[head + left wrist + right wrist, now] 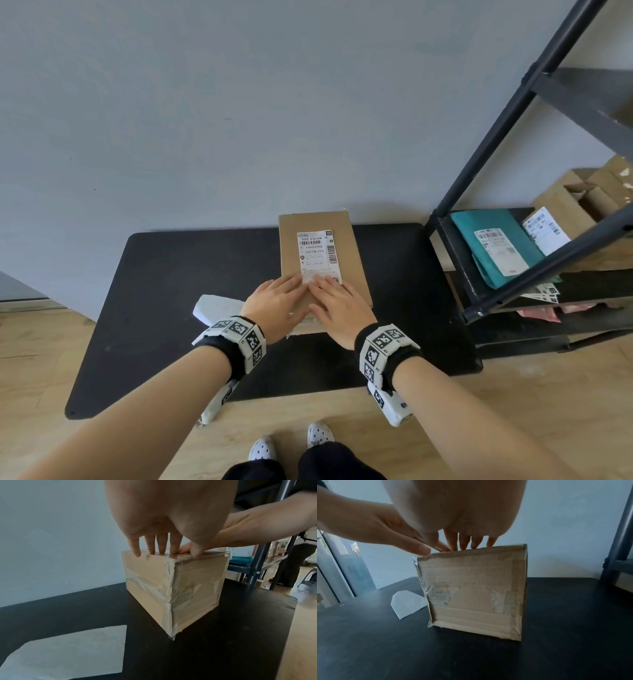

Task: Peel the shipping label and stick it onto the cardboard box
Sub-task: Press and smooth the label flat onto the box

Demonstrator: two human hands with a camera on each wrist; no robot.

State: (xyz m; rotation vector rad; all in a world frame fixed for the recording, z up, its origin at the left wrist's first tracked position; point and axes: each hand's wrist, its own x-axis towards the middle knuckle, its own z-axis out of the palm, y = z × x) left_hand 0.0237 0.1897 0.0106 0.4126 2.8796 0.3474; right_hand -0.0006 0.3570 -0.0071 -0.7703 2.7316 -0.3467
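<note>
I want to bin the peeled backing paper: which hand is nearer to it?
Left. The left hand presses the shipping label on the cardboard box, just beside the backing paper on the table. The right hand lies farther right, beyond the left.

A black counter (171, 308) is set against a pale grey wall (205, 102); light wood flooring (548, 394) is seen below, a dark metal shelving unit (513, 137) alongside.

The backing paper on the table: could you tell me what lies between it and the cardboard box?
Only bare black table separates the backing paper from the box, clearest from the left wrist.
</note>
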